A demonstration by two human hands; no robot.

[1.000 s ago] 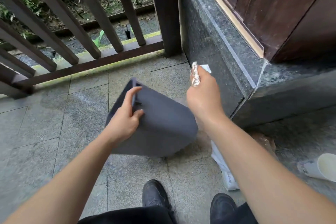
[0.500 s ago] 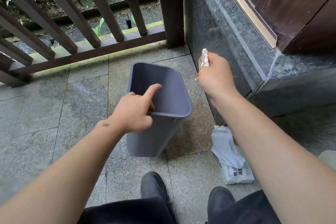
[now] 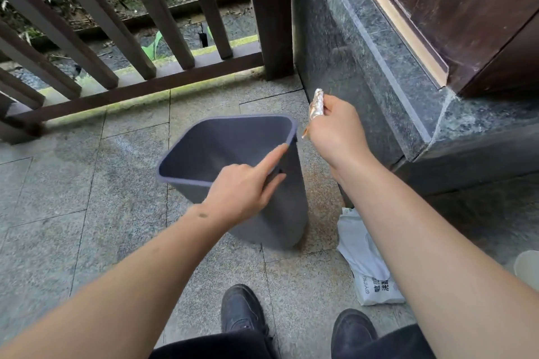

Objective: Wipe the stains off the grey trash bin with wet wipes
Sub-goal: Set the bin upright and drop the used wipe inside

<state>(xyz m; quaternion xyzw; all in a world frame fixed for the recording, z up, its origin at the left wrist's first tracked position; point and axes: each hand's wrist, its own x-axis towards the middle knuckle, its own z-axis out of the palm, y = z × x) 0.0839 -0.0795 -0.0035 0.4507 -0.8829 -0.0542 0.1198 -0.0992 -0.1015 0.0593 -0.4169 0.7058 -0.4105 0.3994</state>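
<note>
On the stone floor at your twelve o'clock, the grey bin (image 3: pixel 242 172) stands tilted; your left hand (image 3: pixel 243 194) grips its near rim, your right hand (image 3: pixel 335 131) pinches a soiled wipe (image 3: pixel 316 103). Loosen that grip and it could topple.

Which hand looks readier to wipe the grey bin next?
Probably the right hand: it pinches the crumpled wipe beside the bin rim. The left hand is busy at the rim.
</note>
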